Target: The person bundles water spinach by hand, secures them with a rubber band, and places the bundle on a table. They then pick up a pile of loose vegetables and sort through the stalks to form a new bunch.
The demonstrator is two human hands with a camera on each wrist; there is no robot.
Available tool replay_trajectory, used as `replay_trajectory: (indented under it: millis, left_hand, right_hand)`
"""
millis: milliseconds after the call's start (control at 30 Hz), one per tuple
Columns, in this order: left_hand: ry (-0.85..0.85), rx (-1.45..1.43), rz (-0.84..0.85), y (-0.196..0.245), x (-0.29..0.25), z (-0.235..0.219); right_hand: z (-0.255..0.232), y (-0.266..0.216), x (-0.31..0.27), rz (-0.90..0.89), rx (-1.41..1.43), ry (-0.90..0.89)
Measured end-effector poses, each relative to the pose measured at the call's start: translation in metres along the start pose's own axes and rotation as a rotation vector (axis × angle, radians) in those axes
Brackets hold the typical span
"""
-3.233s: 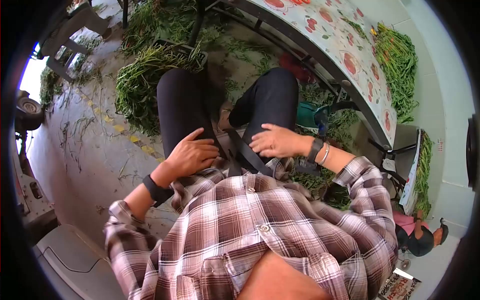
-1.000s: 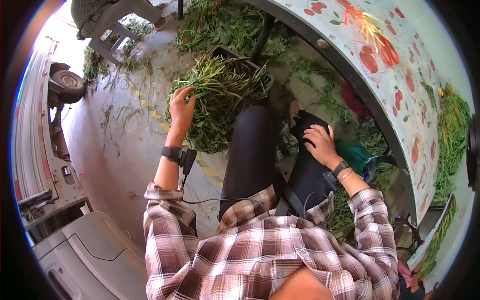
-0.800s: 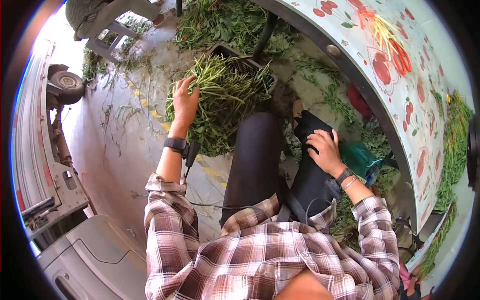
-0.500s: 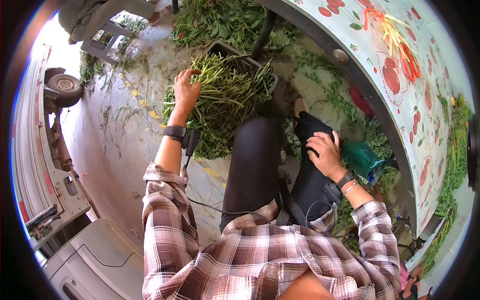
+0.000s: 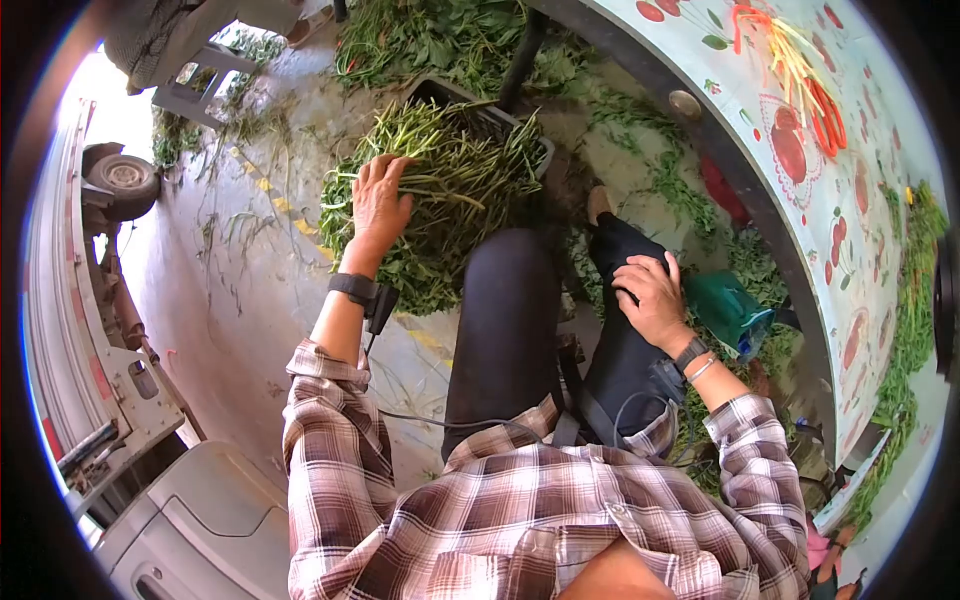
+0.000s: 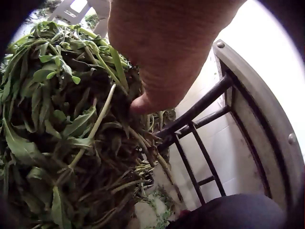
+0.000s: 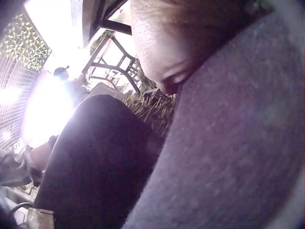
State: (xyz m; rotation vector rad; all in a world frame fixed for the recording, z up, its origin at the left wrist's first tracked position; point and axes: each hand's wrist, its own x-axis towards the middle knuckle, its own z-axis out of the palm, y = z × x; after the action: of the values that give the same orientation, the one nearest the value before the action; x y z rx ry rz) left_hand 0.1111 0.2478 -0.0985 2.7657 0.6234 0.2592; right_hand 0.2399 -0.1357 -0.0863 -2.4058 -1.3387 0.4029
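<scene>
My left hand (image 5: pixel 379 205) reaches forward onto the near side of a big heap of leafy green stems (image 5: pixel 465 180). Its fingers lie loosely over the stems, not curled round any. In the left wrist view, the hand (image 6: pixel 162 52) overlaps the wilted leaves (image 6: pixel 47 114), and most of its fingers are hidden. The heap spills out over a dark plastic crate (image 5: pixel 427 90). On the right knee of my dark trousers rests my right hand (image 5: pixel 648 297), with relaxed fingers and nothing in them. The right wrist view shows that hand (image 7: pixel 167 43) against the cloth.
A table with a fruit-patterned cover (image 5: pixel 735 110) stands right, bearing a bundle of orange and yellow strips (image 5: pixel 800 75). Below it lies a green bag (image 5: pixel 722 305). More greens (image 5: pixel 430 40) litter the floor ahead. A grey stool (image 5: pixel 205 95) and a vehicle wheel (image 5: pixel 125 178) are left.
Both hands have left my lap: the left went forward to the heap of greens, the right onto my knee. Lately the left hand has settled flatter over the stems.
</scene>
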Motion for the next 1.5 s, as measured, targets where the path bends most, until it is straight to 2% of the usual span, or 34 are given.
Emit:
replay_trajectory:
  millis: [67,133,200,233,267,300,367,500,567,600,667,733,800,833,867,900,933,967,1000,1033,1067,1233,1400,1500]
  left_hand:
    - [0.033,0.041,-0.015,-0.007,0.001,0.008]
    - [0.122,0.015,0.098,-0.013,0.0,0.007]
    - [0.23,-0.011,0.124,-0.021,-0.004,0.01]
    - [0.086,-0.09,-0.011,-0.032,-0.006,0.013]
    - [0.119,-0.158,-0.083,-0.03,-0.011,0.019]
    - [0.159,-0.182,-0.02,-0.042,-0.015,0.032]
    - [0.149,-0.224,0.035,-0.051,-0.012,0.032]
    - [0.168,-0.327,-0.005,-0.07,-0.009,0.039]
    - [0.168,-0.395,-0.117,-0.078,-0.008,0.035]
    - [0.169,-0.394,-0.117,-0.077,-0.009,0.034]
    - [0.227,-0.523,-0.2,-0.079,-0.013,0.027]
    - [0.28,-0.691,-0.198,-0.081,-0.013,0.024]
    - [0.325,-0.776,-0.232,-0.115,-0.026,0.044]
    - [0.363,-1.093,-0.065,-0.141,-0.033,0.062]
    - [0.256,-0.929,-0.06,-0.114,-0.042,0.04]
    - [0.288,-0.906,-0.084,-0.088,-0.044,0.022]
    - [0.293,-0.871,-0.14,-0.082,-0.042,0.017]
    - [0.373,-0.979,-0.11,-0.069,-0.039,0.009]
    - [0.328,-0.629,-0.21,-0.048,-0.035,-0.015]
    - [0.41,-0.671,-0.201,-0.043,-0.032,-0.017]
    - [0.367,-0.69,-0.207,-0.024,-0.032,-0.038]
    - [0.447,-0.777,-0.213,-0.013,-0.034,-0.058]
    - [0.488,-0.775,-0.19,-0.001,-0.046,-0.098]
    - [0.189,-0.833,-0.306,0.018,-0.061,-0.12]
  right_hand:
    - [-0.001,-0.002,0.001,-0.015,-0.026,0.033]
    - [0.007,-0.005,0.004,-0.046,-0.012,0.069]
    - [0.011,-0.002,0.004,-0.118,0.003,0.208]
    - [0.014,0.001,0.002,-0.137,-0.011,0.24]
    - [0.005,0.0,0.0,-0.176,-0.056,0.25]
    - [0.009,0.008,-0.005,-0.177,-0.036,0.264]
    - [0.01,0.005,-0.009,-0.087,-0.003,0.179]
    - [0.015,0.004,-0.009,-0.01,0.092,0.092]
    - [0.017,0.002,-0.007,0.006,0.065,0.054]
    - [0.016,0.001,-0.007,0.008,0.054,0.035]
    - [0.015,-0.001,-0.009,0.007,0.082,0.055]
    - [0.017,-0.001,-0.01,-0.015,0.06,0.132]
    - [0.015,0.0,-0.009,-0.081,-0.003,0.169]
    - [0.014,-0.002,-0.008,-0.082,-0.031,0.179]
    - [0.014,-0.002,-0.005,-0.098,-0.046,0.181]
    - [0.021,0.002,-0.003,-0.102,-0.008,0.201]
    - [0.016,-0.001,0.0,-0.086,0.024,0.204]
    - [0.015,-0.001,0.005,-0.051,0.115,0.165]
    - [0.011,-0.008,0.014,0.001,0.149,0.15]
    - [0.001,-0.015,0.026,0.049,0.486,0.162]
    - [-0.005,-0.023,0.032,0.07,0.57,0.171]
    - [-0.047,-0.102,0.075,0.194,1.053,-0.011]
    - [-0.032,-0.158,0.108,0.066,1.382,-0.163]
    - [-0.007,-0.177,0.123,0.081,1.533,-0.24]
